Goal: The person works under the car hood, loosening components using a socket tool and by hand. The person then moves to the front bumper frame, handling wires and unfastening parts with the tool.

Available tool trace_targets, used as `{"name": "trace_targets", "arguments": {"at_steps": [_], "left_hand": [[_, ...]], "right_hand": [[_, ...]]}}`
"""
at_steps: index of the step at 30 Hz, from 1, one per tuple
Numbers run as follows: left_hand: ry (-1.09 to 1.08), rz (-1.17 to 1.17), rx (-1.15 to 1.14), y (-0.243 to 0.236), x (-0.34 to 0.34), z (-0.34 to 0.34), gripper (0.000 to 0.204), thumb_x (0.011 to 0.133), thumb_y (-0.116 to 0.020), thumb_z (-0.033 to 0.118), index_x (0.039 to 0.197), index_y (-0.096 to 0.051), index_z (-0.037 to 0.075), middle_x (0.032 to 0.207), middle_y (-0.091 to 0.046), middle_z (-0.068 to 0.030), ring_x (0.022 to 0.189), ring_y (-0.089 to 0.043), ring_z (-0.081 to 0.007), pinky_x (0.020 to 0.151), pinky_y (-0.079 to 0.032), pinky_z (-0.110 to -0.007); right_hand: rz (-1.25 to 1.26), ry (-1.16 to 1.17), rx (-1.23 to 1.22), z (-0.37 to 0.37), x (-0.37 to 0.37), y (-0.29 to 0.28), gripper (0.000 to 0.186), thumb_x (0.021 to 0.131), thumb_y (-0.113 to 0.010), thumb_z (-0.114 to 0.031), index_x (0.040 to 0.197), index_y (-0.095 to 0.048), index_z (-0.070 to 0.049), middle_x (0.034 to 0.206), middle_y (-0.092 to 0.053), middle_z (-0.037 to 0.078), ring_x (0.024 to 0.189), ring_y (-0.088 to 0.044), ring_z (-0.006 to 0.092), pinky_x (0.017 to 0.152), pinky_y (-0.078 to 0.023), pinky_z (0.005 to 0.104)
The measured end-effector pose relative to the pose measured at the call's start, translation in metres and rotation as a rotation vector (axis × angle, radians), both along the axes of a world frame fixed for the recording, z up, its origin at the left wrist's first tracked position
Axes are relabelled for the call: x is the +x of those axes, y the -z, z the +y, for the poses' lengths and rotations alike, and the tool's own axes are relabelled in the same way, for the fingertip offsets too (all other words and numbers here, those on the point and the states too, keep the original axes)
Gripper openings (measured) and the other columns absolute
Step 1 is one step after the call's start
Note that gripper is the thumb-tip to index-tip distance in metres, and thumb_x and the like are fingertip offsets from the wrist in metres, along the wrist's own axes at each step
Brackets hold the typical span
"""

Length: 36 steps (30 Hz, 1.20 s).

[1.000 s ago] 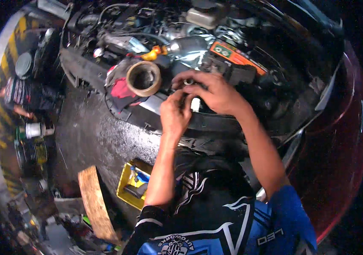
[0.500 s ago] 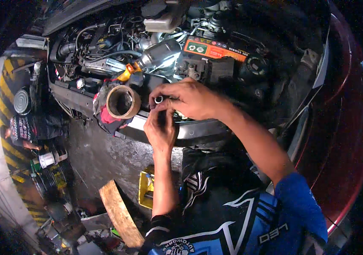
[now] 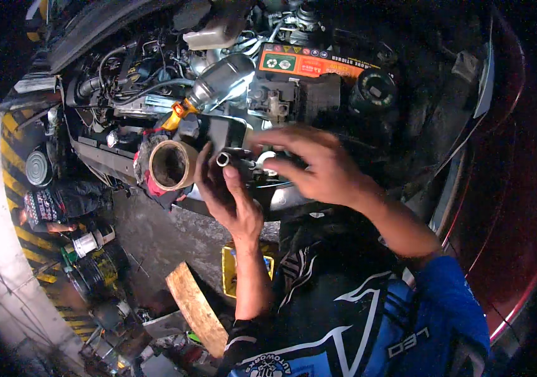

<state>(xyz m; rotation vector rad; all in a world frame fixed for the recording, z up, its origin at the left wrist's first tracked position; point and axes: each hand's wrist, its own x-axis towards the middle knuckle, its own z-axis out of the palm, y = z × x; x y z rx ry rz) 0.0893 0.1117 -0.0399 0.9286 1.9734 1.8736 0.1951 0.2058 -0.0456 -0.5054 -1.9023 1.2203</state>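
Note:
My left hand (image 3: 234,204) is closed around a small metal socket (image 3: 223,159), its round open end turned up between the thumb and fingers. A dark shaft seems to run rightward from it, partly hidden by the fingers. To its right is my right hand (image 3: 322,166), slightly blurred, thumb and fingers spread apart. A curved bright metal piece (image 3: 267,161) shows by the right fingertips; I cannot tell whether they touch it. Both hands are above the car's front edge. Just left of them stands a round tan-rimmed container (image 3: 171,164), dark inside, on a dark and red cloth (image 3: 153,183).
Beyond my hands lies the engine bay, with a battery (image 3: 309,63) with an orange label, a metal canister-like part (image 3: 224,81) and a yellow-orange tool (image 3: 177,114). A yellow tray (image 3: 227,276) and a wooden board (image 3: 196,308) are below. Another person (image 3: 51,204) is at far left.
My hands have come apart: the right has moved right and its fingers have spread. The left has turned, showing the socket between thumb and fingers. The whole view has shifted slightly.

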Motion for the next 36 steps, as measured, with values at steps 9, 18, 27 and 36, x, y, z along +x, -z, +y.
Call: {"name": "trace_targets", "arguments": {"at_steps": [9,18,27,36], "left_hand": [[-0.341,-0.082,-0.051,0.023,-0.009,0.023,0.047,0.097,-0.044,0.022,0.138,-0.041,0.0,0.125,-0.05,-0.0248,0.111,-0.051,-0.0352,0.093,-0.043,-0.041],[0.12,-0.067,-0.285,0.038,-0.063,-0.012,0.026,0.097,-0.045,0.031,0.086,-0.045,0.008,0.072,-0.046,-0.0055,0.058,-0.043,-0.0162,0.053,-0.037,-0.032],[-0.156,0.005,0.13,0.021,-0.02,0.02,0.047,0.099,-0.041,0.035,0.12,-0.053,-0.006,0.098,-0.061,-0.0111,0.075,-0.056,-0.0166,0.063,-0.047,-0.028],[-0.234,-0.022,-0.077,0.017,-0.034,0.028,0.034,0.096,-0.047,0.027,0.113,-0.055,-0.001,0.092,-0.062,-0.007,0.073,-0.061,-0.0175,0.059,-0.048,-0.03]], "right_hand": [[-0.423,0.361,0.12,-0.016,0.108,0.012,0.014,0.085,-0.063,-0.009,0.098,-0.066,-0.007,0.095,-0.068,0.009,0.085,-0.066,0.0288,0.078,-0.051,0.0365],[-0.405,0.412,0.073,-0.002,0.123,0.045,0.014,0.082,-0.066,-0.012,0.095,-0.067,-0.007,0.094,-0.069,0.008,0.082,-0.066,0.0272,0.074,-0.052,0.0364],[-0.379,0.437,0.113,-0.001,0.126,0.05,0.015,0.081,-0.066,-0.009,0.096,-0.067,-0.007,0.094,-0.069,0.007,0.081,-0.067,0.025,0.072,-0.053,0.0347],[-0.351,0.432,0.102,0.003,0.127,0.049,0.014,0.08,-0.068,-0.011,0.093,-0.067,-0.008,0.089,-0.069,0.007,0.075,-0.067,0.0236,0.068,-0.053,0.0344]]}}
